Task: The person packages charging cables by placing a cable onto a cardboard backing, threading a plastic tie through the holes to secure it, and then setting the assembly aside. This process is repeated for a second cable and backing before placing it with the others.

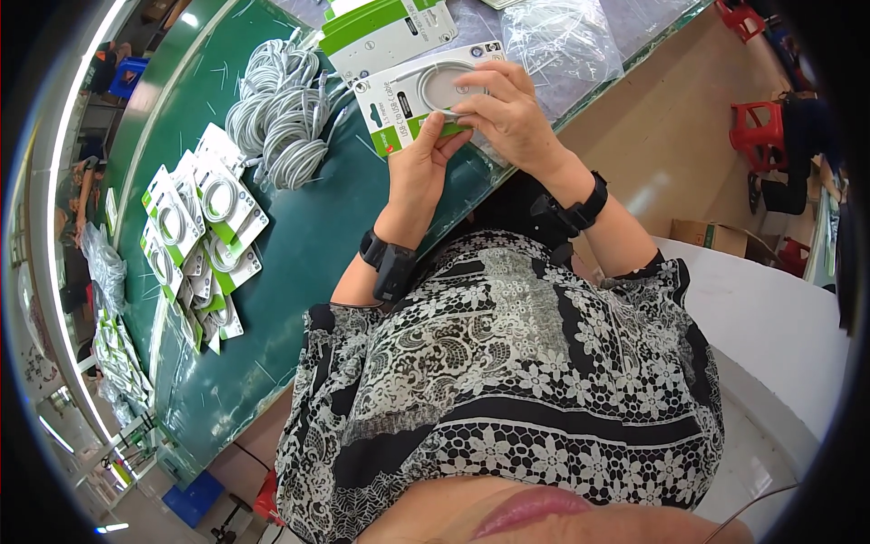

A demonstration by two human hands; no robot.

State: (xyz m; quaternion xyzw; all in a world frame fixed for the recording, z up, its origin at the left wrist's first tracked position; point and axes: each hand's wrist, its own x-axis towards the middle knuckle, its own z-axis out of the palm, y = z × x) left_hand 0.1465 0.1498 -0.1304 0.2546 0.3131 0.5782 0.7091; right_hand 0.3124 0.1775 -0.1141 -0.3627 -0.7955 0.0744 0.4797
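We can't tell if our right hand (518,113), hiding some cable (422,83), grips it; left hand (420,163)'s pinching the card (390,106)'s near edge.

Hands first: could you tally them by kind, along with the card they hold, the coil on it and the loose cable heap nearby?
Hands: 2 (left hand, right hand)
White-and-green card: 1
Coiled cable on it: 1
Loose cable heap: 1 (single cables too tangled to count)
Total: 5
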